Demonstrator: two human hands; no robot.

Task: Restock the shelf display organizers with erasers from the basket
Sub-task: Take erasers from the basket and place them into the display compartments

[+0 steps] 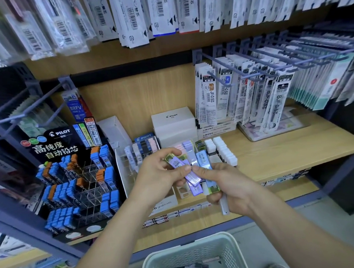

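The wooden shelf [285, 148] runs across in front of the person, with rows of hanging refill packets [242, 97] on hooks above its right half. On the left stands a black display stand [71, 176], its clear tiers partly filled with blue and orange lead cases. Low down, near the person, sits a pale mesh basket [190, 248] with a few dark items in the bottom. At the back of the shelf are stacked white boxes [172, 121], and in front of them a clear organizer [130, 163] holding slim packs and a row of white blocks [224, 149].

Both hands meet just in front of that organizer. The right hand [234, 186] is wrapped round a fanned bunch of erasers [204, 163] in blue, purple and yellow-green sleeves, a white one poking out below the palm. The left hand [160, 175] pinches a purple eraser [191, 175] from that bunch between thumb and fingers, its thumb tip touching the right thumb.
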